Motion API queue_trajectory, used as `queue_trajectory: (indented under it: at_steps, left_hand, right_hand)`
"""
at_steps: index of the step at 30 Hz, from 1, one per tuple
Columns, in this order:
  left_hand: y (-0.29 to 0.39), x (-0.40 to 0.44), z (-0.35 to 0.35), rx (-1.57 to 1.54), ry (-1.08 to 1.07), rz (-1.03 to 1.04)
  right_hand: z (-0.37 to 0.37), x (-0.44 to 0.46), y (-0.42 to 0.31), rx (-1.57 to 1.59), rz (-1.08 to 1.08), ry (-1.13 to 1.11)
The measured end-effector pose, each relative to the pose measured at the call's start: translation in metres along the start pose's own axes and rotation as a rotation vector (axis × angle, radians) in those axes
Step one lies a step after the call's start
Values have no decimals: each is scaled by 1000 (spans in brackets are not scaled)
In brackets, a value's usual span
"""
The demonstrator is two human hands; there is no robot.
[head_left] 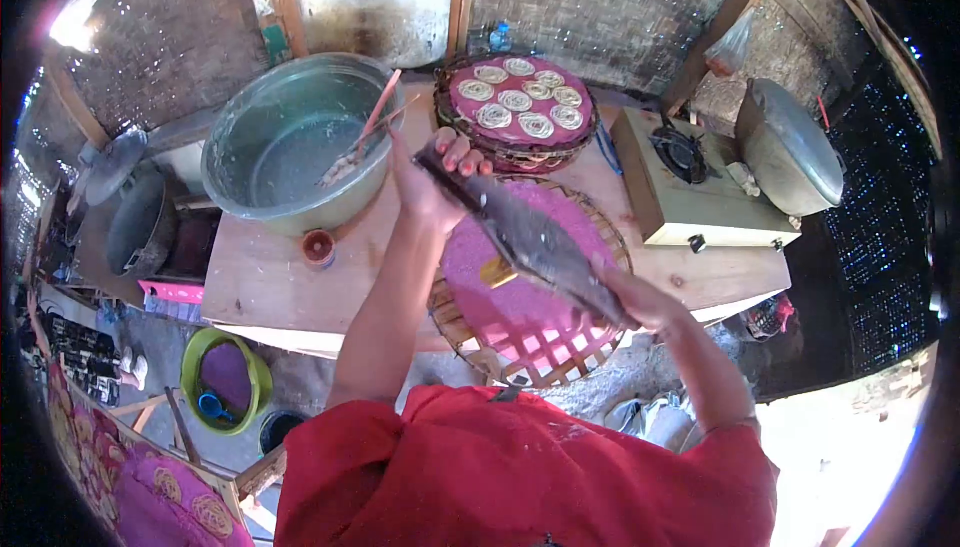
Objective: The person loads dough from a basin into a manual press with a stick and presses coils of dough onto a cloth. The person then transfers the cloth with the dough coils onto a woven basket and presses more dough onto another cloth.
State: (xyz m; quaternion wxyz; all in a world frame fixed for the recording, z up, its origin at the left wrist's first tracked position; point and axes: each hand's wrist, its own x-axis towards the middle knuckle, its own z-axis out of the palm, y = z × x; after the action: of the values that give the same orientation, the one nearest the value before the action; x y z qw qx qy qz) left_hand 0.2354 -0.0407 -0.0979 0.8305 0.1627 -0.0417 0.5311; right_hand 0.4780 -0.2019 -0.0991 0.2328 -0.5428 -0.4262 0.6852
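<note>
A dark flat slab (540, 245), its exact kind unclear, is held tilted in the air between both hands. My left hand (440, 179) grips its upper left end, fingers curled over the edge. At the lower right end, my right hand (640, 299) is closed on it. Below the slab lies a round woven tray (612, 232) covered with pink cloth (490, 312), and a yellowish piece (497, 270) shows beside the slab's edge. Behind it, another round tray (447, 117) bears several pale coiled rounds (515, 101) on pink cloth.
A large green basin (290, 137) with a stick-like tool stands at the left, near a small reddish cup (318, 247). At the right are a stove (700, 187) and a metal pot (790, 147). A green tub (258, 387) sits on the floor. Someone's foot (137, 369) shows far left.
</note>
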Motion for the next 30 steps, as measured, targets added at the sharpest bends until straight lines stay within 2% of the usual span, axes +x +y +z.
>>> queue_trajectory:
  at_steps: [2,3,5,10,11,12,14,16,18,22,26,30]
  left_hand:
    - [-7,13,-33,-137,85,12]
    - [-12,13,-53,-138,93,12]
    - [-23,7,-93,-196,258,41]
    - [-44,-27,-144,-232,400,78]
    - [-47,-30,-149,-241,430,79]
    - [-45,-31,-147,-245,436,83]
    - [-34,-25,-134,-204,321,141]
    - [-22,-27,-126,-165,314,150]
    - [-13,-31,-120,-277,259,82]
    - [-33,-44,-96,-216,388,118]
    - [-39,-24,-112,-318,235,78]
    - [-17,-18,-104,-221,225,89]
  right_hand:
    - [-18,14,-8,-181,147,45]
    - [-16,18,-5,-178,154,42]
    - [-10,28,1,-159,266,36]
    - [2,38,25,-70,387,-7]
    - [-2,40,26,-207,356,27]
    - [-6,43,28,-343,322,60]
    - [-6,50,30,-360,274,60]
    - [3,49,22,-386,265,90]
    - [10,37,13,-413,246,82]
    - [10,13,6,-456,271,131]
    - [-1,14,5,-543,198,172]
    - [14,28,4,-559,127,251]
